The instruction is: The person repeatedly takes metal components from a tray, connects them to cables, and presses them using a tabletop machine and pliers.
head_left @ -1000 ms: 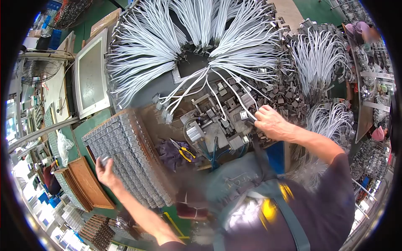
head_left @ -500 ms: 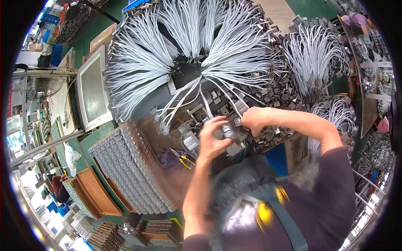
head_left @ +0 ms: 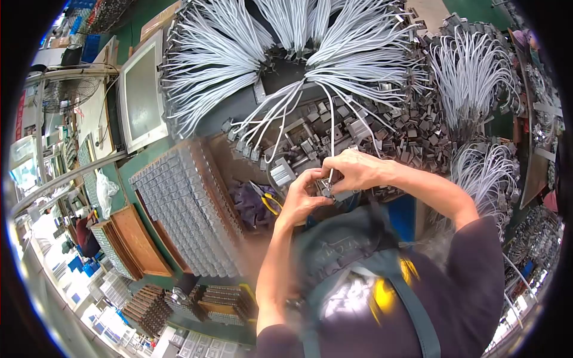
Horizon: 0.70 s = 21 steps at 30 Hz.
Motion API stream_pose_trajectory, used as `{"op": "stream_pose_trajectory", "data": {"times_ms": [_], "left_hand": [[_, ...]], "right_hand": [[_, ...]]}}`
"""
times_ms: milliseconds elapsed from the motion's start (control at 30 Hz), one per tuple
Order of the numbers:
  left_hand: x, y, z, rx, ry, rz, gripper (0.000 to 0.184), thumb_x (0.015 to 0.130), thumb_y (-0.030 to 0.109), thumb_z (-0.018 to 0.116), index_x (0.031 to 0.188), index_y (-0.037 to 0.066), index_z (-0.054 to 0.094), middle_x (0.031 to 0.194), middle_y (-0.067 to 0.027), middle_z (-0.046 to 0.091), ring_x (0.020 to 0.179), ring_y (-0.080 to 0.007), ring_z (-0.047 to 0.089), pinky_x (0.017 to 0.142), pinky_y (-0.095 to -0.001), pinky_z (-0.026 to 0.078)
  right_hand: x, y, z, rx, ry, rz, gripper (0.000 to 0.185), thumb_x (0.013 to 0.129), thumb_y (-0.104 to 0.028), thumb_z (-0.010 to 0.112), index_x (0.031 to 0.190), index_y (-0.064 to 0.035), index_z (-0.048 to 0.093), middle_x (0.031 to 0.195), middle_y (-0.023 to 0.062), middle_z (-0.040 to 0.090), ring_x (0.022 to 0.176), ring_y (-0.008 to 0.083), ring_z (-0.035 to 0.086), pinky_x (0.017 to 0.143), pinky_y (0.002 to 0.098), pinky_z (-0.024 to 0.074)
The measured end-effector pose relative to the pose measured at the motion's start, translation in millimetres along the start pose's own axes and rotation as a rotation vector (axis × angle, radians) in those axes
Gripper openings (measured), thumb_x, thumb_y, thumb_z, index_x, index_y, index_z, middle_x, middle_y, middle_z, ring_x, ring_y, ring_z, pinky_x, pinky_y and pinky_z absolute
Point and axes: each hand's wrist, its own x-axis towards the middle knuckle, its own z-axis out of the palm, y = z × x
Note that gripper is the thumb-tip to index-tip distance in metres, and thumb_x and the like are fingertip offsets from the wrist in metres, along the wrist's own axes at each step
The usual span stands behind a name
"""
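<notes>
Small metal part [head_left: 327, 193], frame centre: mostly covered by left hand [head_left: 300, 201] and right hand [head_left: 356, 172]. White cable [head_left: 332, 131]: lower end lost between them. Fixture [head_left: 282, 173] partly blocked. Cable fan [head_left: 218, 83] cut by top edge. Apron [head_left: 334, 238] lettering unreadable, yellow chest patch [head_left: 385, 302] blurred. Upper-right person [head_left: 521, 39] clipped by lens border.

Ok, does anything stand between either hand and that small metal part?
Nothing visible: the left hand and right hand are both at the small metal part, which they partly hide. The white cable runs down to the right hand without blocking either. The yellow-handled pliers lie aside, near the left hand.
</notes>
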Motion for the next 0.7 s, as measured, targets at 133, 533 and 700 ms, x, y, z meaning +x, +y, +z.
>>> {"op": "stream_pose_trajectory", "data": {"times_ms": [133,533,700], "left_hand": [[0,-8,-2,-0.194,-0.014,-0.121,0.065,0.072,-0.013,0.081,0.131,0.000,0.058,0.128,-0.0087,0.063,0.105,-0.0166,0.066,0.086,-0.0307,0.058],[-12,10,-1,0.223,0.010,-0.111,0.065,0.074,0.005,0.089,0.132,-0.001,0.061,0.130,-0.0142,0.064,0.091,-0.0161,0.069,0.080,-0.0308,0.057],[-26,0,12,-0.135,0.071,-0.142,0.071,0.080,-0.001,0.083,0.141,0.001,0.047,0.127,-0.0163,0.065,0.094,-0.0195,0.071,0.079,-0.0306,0.060]], "right_hand": [[4,5,3,0.068,-0.008,0.008,0.045,0.076,-0.015,0.079,0.115,0.0022,0.062,0.087,0.0182,0.074,0.081,0.0306,0.074,0.074,0.0388,0.0565],[8,-3,-2,0.090,-0.094,0.021,0.050,0.078,-0.018,0.078,0.120,0.0034,0.060,0.090,0.0183,0.075,0.080,0.0300,0.074,0.069,0.0412,0.0564],[22,-8,-21,0.101,-0.303,0.239,0.028,0.094,-0.021,0.067,0.108,0.0036,0.064,0.084,0.0186,0.073,0.076,0.0221,0.076,0.059,0.0374,0.0578]]}}
